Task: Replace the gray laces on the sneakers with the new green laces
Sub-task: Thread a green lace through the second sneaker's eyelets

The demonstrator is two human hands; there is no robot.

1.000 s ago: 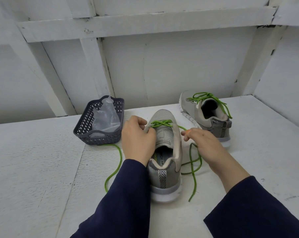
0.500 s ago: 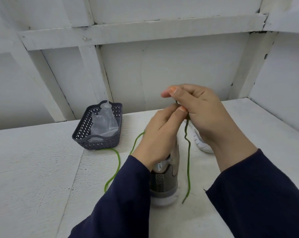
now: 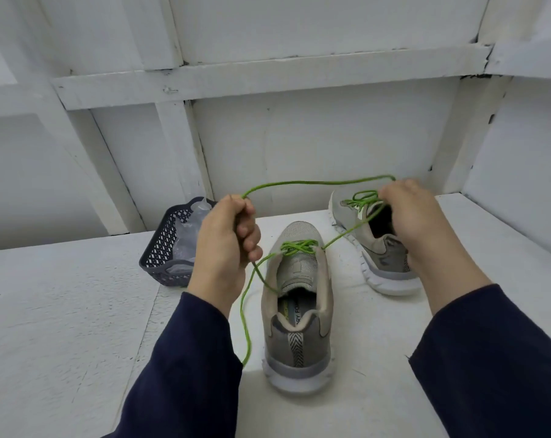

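Note:
A grey sneaker stands on the white table with its heel toward me and a green lace crossed through its front eyelets. My left hand grips one strand of that lace in a fist, left of the shoe. My right hand holds the other strand up and to the right. A loop of the lace arcs between both hands above the shoe. A loose end hangs down by my left sleeve. The second sneaker, laced in green, sits behind my right hand.
A dark plastic basket with a clear plastic bag in it stands at the back left of the table. A white framed wall rises right behind the table.
My hands were joined high above the shoe half a second ago. They have since pulled apart and lowered, drawing the green lace out to both sides.

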